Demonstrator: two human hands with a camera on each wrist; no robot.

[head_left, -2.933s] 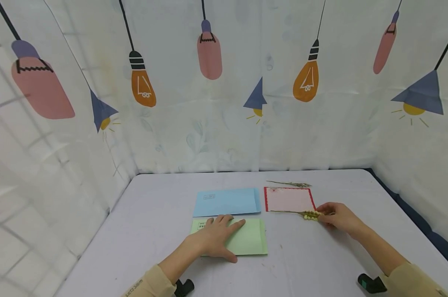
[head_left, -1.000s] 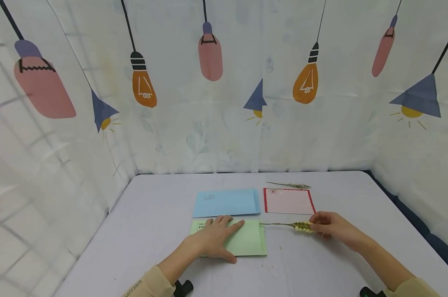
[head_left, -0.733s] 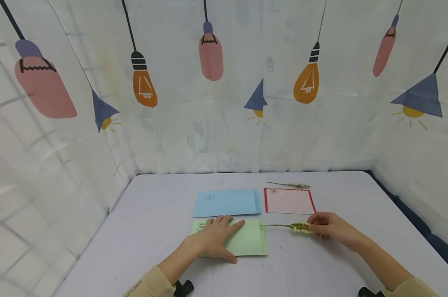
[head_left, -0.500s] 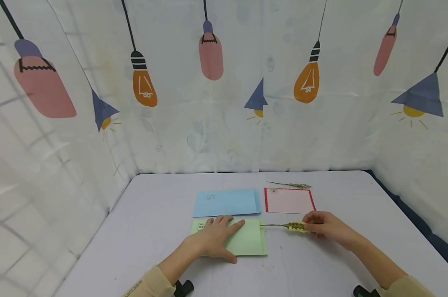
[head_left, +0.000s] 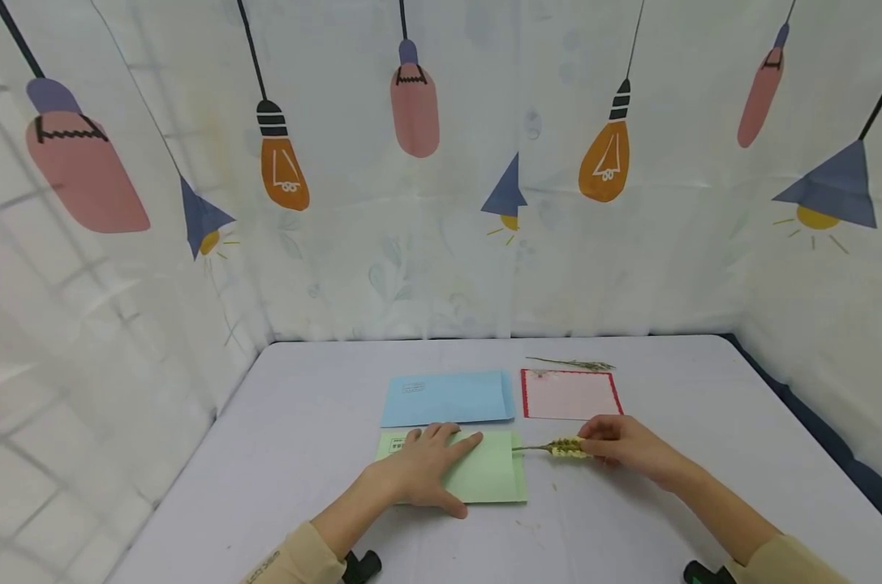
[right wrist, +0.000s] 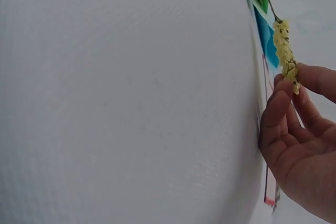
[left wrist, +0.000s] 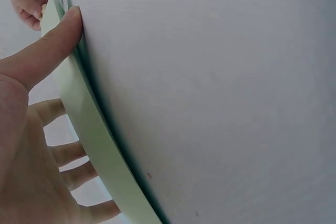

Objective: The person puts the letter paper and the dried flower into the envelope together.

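Observation:
A pale green envelope lies on the white table, its right end towards the right hand. My left hand rests on it with fingers spread and thumb at the near edge; the left wrist view shows the envelope edge-on beside the thumb. With thumb and fingers my right hand pinches a dried flower sprig by its yellow head. The sprig's thin stem points left and its tip is hidden inside the envelope's right opening. In the right wrist view the flower head shows between the fingertips.
A blue envelope lies just behind the green one. To its right is a pink card with a red border, and behind that lies another dried sprig. Small crumbs dot the table.
My right hand has brought the flower sprig from the card's near edge leftward to the green envelope, and more of the stem is now out of sight inside. The left hand stays put.

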